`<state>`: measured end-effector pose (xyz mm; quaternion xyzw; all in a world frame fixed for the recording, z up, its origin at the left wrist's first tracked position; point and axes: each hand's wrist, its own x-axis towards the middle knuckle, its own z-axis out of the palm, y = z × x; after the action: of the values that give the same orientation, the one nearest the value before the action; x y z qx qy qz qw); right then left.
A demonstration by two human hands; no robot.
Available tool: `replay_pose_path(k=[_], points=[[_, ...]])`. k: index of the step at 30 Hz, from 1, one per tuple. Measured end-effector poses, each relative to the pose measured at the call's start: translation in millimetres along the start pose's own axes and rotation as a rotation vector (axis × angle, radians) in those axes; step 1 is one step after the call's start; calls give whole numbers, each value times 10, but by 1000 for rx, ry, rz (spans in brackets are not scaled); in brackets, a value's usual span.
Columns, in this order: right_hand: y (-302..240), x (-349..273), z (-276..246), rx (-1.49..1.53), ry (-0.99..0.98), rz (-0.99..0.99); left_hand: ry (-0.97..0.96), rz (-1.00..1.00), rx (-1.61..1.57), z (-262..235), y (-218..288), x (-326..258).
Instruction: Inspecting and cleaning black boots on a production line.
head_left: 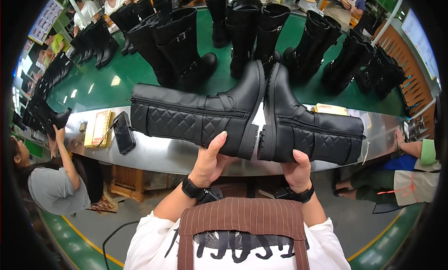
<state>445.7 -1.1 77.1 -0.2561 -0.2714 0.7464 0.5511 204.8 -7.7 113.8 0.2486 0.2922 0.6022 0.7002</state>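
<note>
Two tall black boots with quilted shafts and side zippers lie on their sides in front of me, soles facing each other. My left hand (211, 160) grips the left boot (186, 113) near its heel, thumb on top and fingers hidden underneath. The right boot (317, 130) is held the same way by my right hand (297, 169), its thumb against the boot's near side close to the heel. Both toes point away from me and nearly touch. The zippers look closed along the shafts.
Several black buckled boots (184, 43) stand on the green table (112, 83). On its metal edge (182, 162) lie a phone (124, 133), a yellow pad (98, 129) and a yellow item (330, 109) behind the right boot. Co-workers sit at the left (58, 188) and right (410, 176).
</note>
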Motion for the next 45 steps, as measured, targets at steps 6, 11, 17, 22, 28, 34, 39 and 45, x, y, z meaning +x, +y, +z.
replay_pose_path(k=[6,11,17,22,28,34,39,45], points=[[-41,21,40,-18,-93,1,-33,25,51,80,-6,14],[-14,30,-42,-7,-62,29,-66,-15,-69,21,-21,12],[-89,42,-87,-286,-31,-53,-112,-22,140,-211,26,89],[-78,340,-76,-602,-98,-406,-259,188,432,-355,102,300],[-63,668,-311,-309,-249,-124,-159,-220,8,-282,-195,600],[-15,448,-277,-392,-102,-120,-223,-186,-15,-268,-279,608],[-104,453,-57,-715,-103,-258,-337,-318,-322,-227,-105,633],[-69,492,47,-1140,-122,-345,-184,-500,-197,-299,-123,605]])
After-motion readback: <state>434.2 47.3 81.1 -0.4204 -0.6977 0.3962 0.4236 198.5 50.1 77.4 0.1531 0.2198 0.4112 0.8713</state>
